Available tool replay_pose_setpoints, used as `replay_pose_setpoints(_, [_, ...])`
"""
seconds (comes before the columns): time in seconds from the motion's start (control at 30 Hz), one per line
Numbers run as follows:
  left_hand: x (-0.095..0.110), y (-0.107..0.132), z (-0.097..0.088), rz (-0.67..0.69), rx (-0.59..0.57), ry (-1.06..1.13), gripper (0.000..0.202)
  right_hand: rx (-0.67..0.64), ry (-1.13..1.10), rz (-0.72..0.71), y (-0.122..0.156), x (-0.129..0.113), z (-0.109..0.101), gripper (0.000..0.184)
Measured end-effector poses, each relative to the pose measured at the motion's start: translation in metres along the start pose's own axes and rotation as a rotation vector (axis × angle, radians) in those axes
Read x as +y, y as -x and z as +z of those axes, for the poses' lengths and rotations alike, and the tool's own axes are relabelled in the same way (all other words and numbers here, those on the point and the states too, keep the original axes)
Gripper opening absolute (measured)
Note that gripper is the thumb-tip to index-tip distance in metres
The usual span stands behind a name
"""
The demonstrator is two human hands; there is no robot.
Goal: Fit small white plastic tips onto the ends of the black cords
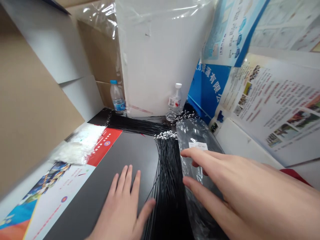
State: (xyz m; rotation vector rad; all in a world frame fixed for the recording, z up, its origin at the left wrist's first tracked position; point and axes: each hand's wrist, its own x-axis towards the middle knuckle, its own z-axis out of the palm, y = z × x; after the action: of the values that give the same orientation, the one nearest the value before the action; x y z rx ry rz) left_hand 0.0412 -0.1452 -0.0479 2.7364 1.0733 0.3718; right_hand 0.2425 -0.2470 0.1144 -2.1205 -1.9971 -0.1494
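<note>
A thick bundle of thin black wires (168, 163) with small white ends (167, 134) lies lengthwise on the dark table (100, 186). To its left, my left hand (122, 206) rests palm down with the fingers spread, its thumb at the bundle's edge. My right hand (225, 180) is over a clear plastic bag (197, 133) on the bundle's right side. Its thumb and index finger are apart, and nothing shows between them. Whether the right fingertips touch the bag I cannot tell.
Another black wire bundle (140, 126) lies crosswise behind, near a blue-capped bottle (117, 98) and a white-capped bottle (175, 100). A small bag of white pieces (77, 146) rests on a printed sheet (67, 190) at left. Cardboard (30, 93) and posters (275, 100) enclose the sides.
</note>
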Motion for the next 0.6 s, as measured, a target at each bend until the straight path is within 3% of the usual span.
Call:
replay_pose_setpoints(0.1, [0.001, 0.029, 0.020, 0.161, -0.096, -0.076, 0.076, 0.046, 0.061, -0.091, -0.002, 0.000, 0.006, 0.030])
replay_pose_setpoints(0.17, [0.003, 0.033, 0.026, 0.280, -0.154, -0.054, 0.058, 0.051, 0.075, -0.153, -0.004, 0.000, 0.010, 0.029])
replay_pose_setpoints(0.27, [0.009, 0.024, 0.013, 0.354, -0.224, 0.040, 0.049, 0.033, 0.091, -0.206, -0.009, -0.003, 0.017, 0.026])
replay_pose_setpoints(0.37, [0.005, 0.013, -0.025, 0.278, -0.253, 0.137, 0.053, -0.020, 0.115, -0.227, -0.018, -0.008, 0.024, 0.025])
replay_pose_setpoints(0.43, [-0.010, 0.009, -0.054, 0.112, -0.178, 0.132, 0.054, -0.059, 0.126, -0.237, -0.022, -0.011, 0.030, 0.026])
replay_pose_setpoints(0.5, [-0.037, 0.006, -0.077, -0.037, -0.073, 0.083, 0.040, -0.073, 0.123, -0.251, -0.024, -0.010, 0.036, 0.026])
replay_pose_setpoints(0.6, [-0.085, -0.001, -0.095, -0.230, 0.061, -0.046, 0.032, -0.071, 0.113, -0.259, -0.022, -0.007, 0.044, 0.029])
